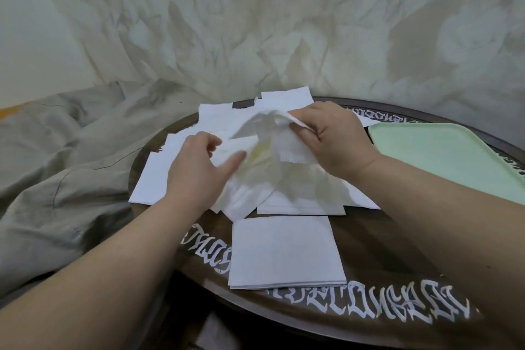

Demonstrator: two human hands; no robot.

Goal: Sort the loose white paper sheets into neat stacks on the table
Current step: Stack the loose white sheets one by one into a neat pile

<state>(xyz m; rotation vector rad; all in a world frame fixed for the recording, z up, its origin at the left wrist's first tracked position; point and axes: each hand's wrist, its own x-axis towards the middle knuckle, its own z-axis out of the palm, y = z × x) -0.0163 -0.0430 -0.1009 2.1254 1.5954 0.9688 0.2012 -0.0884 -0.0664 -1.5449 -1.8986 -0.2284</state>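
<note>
Paper sheet [270,150], thin and blurred, pinched at its top corner by right hand [338,139], lower edge between thumb and fingers of left hand [196,170]. Below the fingers, loose pile [159,179]; nearer, neat stack [284,250]. Could tear if pulled apart too hard.

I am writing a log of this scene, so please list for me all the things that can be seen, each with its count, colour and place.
neat stack: one, white, near edge of the table, apart from the pile
loose sheets: many, count unclear, white, overlapping pile at table centre
lifted sheet: one, white, blurred, raised above the pile
tray: one, pale green, right side of the table
table: one, round, dark brown with white lettering along its rim
cloth: grey-beige, crumpled, left of the table and hanging behind
left hand: one, over the pile, fingers at the lifted sheet
right hand: one, pinches the lifted sheet
</note>
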